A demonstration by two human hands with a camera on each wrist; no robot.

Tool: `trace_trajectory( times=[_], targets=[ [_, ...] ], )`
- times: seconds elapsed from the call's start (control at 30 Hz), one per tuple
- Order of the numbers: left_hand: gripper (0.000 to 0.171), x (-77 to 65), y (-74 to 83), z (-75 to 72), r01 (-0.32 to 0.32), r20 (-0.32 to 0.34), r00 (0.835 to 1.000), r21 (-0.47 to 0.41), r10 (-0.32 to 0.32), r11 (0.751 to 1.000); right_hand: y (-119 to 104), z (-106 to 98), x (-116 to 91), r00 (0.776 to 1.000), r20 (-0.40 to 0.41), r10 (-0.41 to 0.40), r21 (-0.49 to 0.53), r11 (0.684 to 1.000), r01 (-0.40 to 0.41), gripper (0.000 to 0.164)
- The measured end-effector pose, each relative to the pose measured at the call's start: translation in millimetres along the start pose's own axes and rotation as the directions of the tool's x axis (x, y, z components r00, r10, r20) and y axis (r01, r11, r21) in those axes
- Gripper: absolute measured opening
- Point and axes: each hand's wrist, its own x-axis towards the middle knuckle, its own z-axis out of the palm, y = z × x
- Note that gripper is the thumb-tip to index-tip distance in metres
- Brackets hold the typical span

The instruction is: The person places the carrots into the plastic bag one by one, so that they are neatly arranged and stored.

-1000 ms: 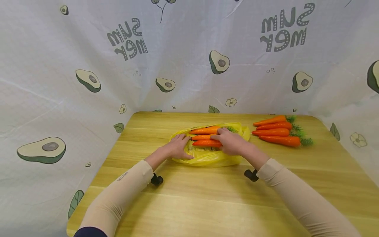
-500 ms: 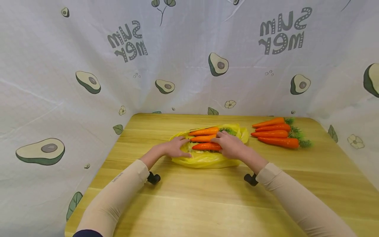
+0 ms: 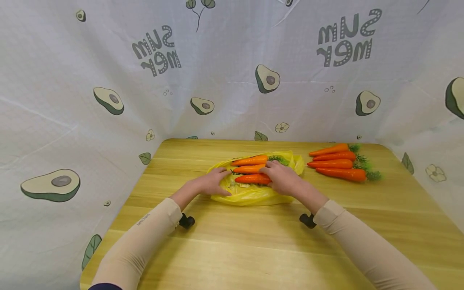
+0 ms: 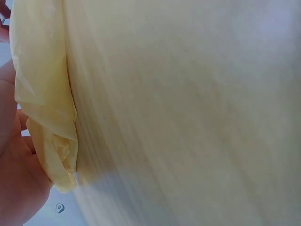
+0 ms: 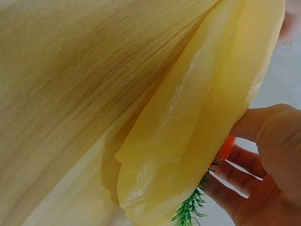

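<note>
A yellow plastic bag (image 3: 261, 198) lies spread on the table, with three orange carrots side by side in its opening: a back one (image 3: 250, 161), a middle one (image 3: 247, 169) and a front one (image 3: 251, 179). My right hand (image 3: 284, 176) grips the front carrot near its top end, hiding that end; in the right wrist view, orange skin (image 5: 226, 147) and green leaves (image 5: 190, 207) show beside the fingers. At the bag's left edge, my left hand (image 3: 210, 184) rests with extended fingers and the thumb apart. The left wrist view shows yellow film (image 4: 44, 84) beside the palm.
Several more carrots (image 3: 331, 163) with green tops lie in a row on the wooden table (image 3: 232, 249), right of the bag. A white cloth (image 3: 232, 60) printed with avocados hangs behind the table.
My left hand has drawn slightly left, away from the carrot tips, baring more of the bag's inside. The right hand stays at the front carrot. The view has tilted slightly.
</note>
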Motion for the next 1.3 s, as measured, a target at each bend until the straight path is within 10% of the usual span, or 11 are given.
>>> trace_trajectory(
  times=[0.67, 1.3],
  targets=[
    [0.088, 0.6, -1.9, 1.1, -0.016, 0.004, 1.0, 0.022, 0.016, 1.0, 19, -29, -17, 0.994, -0.034, 0.102, 0.097, 0.99, -0.098, 0.047],
    [0.089, -2.5, -1.2, -0.5, -0.01, 0.005, 1.0, 0.001, 0.01, 1.0, 96, -61, -66, 0.974, 0.0, 0.226, 0.118, 0.967, -0.225, 0.055]
  ],
)
